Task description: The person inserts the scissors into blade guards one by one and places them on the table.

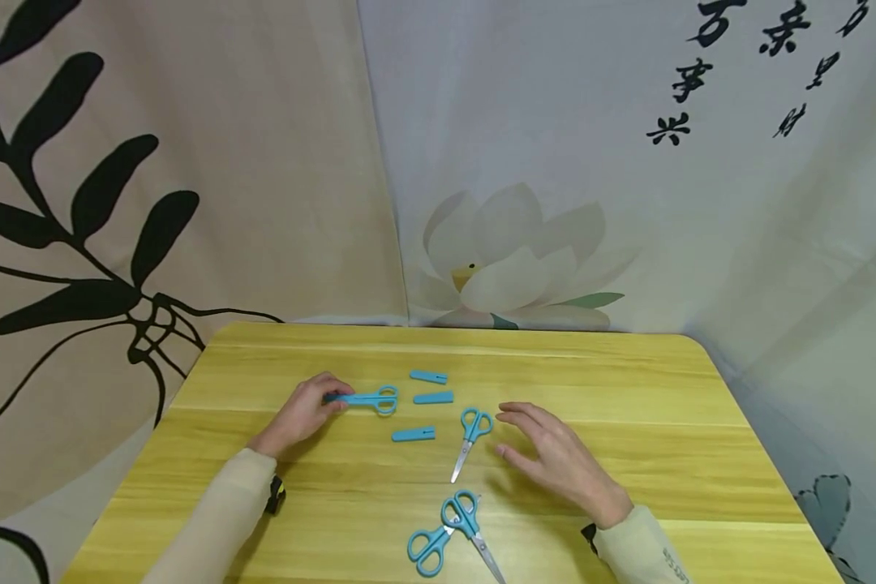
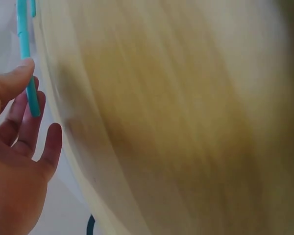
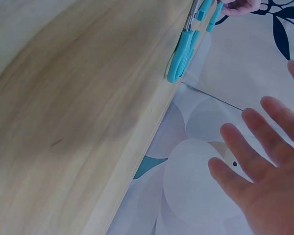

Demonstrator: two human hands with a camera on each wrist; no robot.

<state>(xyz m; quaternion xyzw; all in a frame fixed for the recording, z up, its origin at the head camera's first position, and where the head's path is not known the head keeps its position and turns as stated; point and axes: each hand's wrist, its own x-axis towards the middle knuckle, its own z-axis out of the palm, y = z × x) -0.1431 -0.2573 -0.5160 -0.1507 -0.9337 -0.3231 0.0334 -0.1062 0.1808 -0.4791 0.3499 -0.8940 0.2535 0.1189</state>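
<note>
My left hand (image 1: 305,415) pinches a pair of blue-handled scissors (image 1: 371,399) by the blade end, which a blue cover sheathes; the handle loops point right. In the left wrist view the thumb and fingers hold the blue cover (image 2: 33,100) from both sides, the little finger held apart. My right hand (image 1: 560,461) hovers with fingers spread and holds nothing. Just left of its fingertips lies a second pair of scissors (image 1: 470,436), its bare blades pointing toward me. The right wrist view shows those scissors' handles (image 3: 179,58) beyond the extended fingers (image 3: 240,152).
Three blue blade covers (image 1: 413,434) lie mid-table, between the hands. Nearer me, two more blue-handled scissors (image 1: 474,531) overlap, one across the other. The wooden table (image 1: 628,381) meets patterned curtains (image 1: 299,203) at its back edge.
</note>
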